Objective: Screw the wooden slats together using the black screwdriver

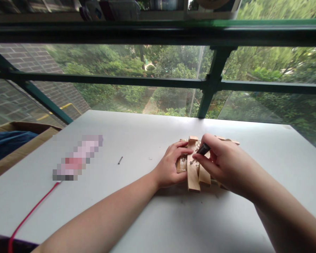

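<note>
My right hand (217, 156) is closed around the black handle of a screwdriver (203, 149), tilted with its thin metal shaft pointing down to the left. Its tip meets a small screw (191, 162) in a pale wooden slat (193, 180). My left hand (171, 163) grips the left side of the slatted wooden piece, fingers across the top and thumb toward the near end. A second slat (205, 177) lies just right of the first, partly hidden behind my right hand. Clear, shiny plastic or glue (183, 163) shows between the wood parts.
A loose screw (120, 160) lies on the white table (137, 207). Farther left is a blurred-out object (79, 158) with a red cable (33, 211). A cardboard box (46, 135) holding blue cloth stands beyond the left edge. Green-framed windows (121, 79) border the back.
</note>
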The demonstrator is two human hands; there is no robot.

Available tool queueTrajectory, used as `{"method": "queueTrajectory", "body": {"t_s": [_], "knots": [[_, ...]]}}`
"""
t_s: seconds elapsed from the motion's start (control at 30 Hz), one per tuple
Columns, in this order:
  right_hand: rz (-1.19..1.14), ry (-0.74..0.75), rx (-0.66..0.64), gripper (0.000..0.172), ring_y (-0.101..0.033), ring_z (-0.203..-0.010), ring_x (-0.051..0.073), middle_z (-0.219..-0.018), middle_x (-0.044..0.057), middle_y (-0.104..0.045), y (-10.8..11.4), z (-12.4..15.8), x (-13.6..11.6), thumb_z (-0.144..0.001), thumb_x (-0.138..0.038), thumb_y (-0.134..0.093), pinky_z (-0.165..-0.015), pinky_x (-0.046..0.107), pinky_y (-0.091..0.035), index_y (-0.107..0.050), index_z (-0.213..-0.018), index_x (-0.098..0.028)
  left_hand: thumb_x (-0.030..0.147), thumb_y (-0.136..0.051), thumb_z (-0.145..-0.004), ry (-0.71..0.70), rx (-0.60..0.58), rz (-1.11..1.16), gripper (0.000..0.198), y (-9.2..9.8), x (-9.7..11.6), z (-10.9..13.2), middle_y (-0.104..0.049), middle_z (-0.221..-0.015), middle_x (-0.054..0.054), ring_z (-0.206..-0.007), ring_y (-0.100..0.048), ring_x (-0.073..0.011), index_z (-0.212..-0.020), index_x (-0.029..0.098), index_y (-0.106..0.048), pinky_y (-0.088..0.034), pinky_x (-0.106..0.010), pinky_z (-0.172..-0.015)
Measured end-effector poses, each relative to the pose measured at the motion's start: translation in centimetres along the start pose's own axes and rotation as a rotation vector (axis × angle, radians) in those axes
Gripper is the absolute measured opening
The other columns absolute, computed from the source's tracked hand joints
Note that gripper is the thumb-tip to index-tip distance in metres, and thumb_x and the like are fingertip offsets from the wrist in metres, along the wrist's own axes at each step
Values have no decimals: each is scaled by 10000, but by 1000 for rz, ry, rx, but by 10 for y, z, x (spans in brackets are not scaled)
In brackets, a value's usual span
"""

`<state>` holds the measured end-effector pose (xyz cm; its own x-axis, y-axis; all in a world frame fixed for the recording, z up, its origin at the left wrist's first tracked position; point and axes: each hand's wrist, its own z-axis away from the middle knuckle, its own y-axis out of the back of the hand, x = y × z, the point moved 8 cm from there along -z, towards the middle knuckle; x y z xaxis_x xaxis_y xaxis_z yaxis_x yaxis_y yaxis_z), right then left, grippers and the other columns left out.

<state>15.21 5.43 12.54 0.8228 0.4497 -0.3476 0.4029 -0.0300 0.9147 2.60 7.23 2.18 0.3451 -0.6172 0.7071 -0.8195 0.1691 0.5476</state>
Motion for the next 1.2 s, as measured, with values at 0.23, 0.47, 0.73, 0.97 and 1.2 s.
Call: {"method": "queueTrajectory", "body": {"t_s": [0.23,0.47,0.73,0.97,1.2], "knots": [[-15,-5,3,146,-483,-615,143,-695,-35,-560,-1,0,1,-873,-353,-539,-552,264,-301,-450,-830,-246,365,-759,-683,9,-1,-16,627,-1,-2,0,-385,-1473,-87,-1396,-331,-318,-1260,260,-537,-274,-492,-1192],[-161,102,45,218,-583,-801,130,-964,-34,-664,-2,2,-4,-884,-207,-516,-684,252,-394,-515,-1088,-284,399,-754,-692,14,2,-25,646,0,-1,0,-393,-1465,-89,-1395,-331,-317,-1282,260,-529,-280,-480,-1191],[-22,129,-4,250,-527,-748,173,-851,6,-630,2,5,-11,-778,-123,-531,-645,289,-356,-542,-997,-243,398,-750,-696,3,2,-25,624,1,3,0,-401,-1447,-108,-1398,-326,-310,-1263,242,-541,-276,-454,-1193],[15,85,-63,149,-499,-720,170,-848,-3,-619,-1,7,-4,-854,-182,-492,-618,290,-346,-509,-986,-248,365,-751,-692,-10,3,-20,621,2,5,0,-407,-1438,-111,-1391,-340,-302,-1260,237,-536,-277,-449,-1192],[6,73,-64,87,-498,-715,172,-820,5,-604,-1,4,-5,-871,-285,-531,-607,283,-332,-467,-832,-241,355,-749,-688,-11,2,-34,629,1,5,0,-401,-1443,-104,-1395,-339,-283,-1265,235,-530,-268,-429,-1199]]}}
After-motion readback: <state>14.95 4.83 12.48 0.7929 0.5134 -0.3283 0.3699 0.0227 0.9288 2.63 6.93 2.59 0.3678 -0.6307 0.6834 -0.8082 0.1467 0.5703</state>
